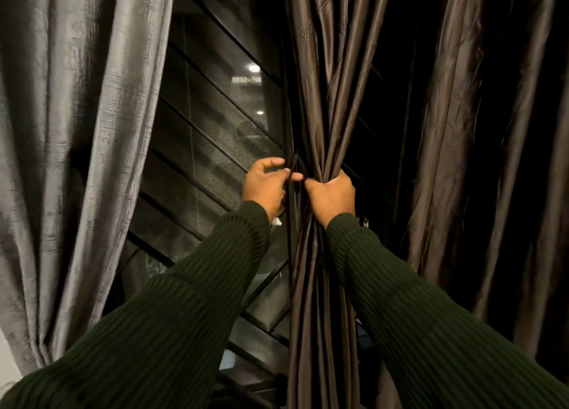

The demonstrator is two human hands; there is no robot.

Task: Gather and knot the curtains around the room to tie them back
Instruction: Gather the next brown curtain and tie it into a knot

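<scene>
A dark brown satin curtain point(320, 79) hangs down the middle of the view, bunched into a narrow bundle at hand height. My right hand point(334, 194) grips that bundle, fingers wrapped round the folds. My left hand point(266, 183) is just to its left, with curled fingers and thumb pinching the curtain's dark left edge against the window frame. Below the hands the gathered cloth falls straight down between my green ribbed sleeves. How the fabric runs behind my right hand is hidden.
A grey textured curtain point(77, 116) hangs at the left, gathered near its bottom. Between the curtains is a window point(215, 125) with dark slanted bars and mesh, reflecting ceiling lights. Another dark brown curtain point(492, 131) hangs at the right.
</scene>
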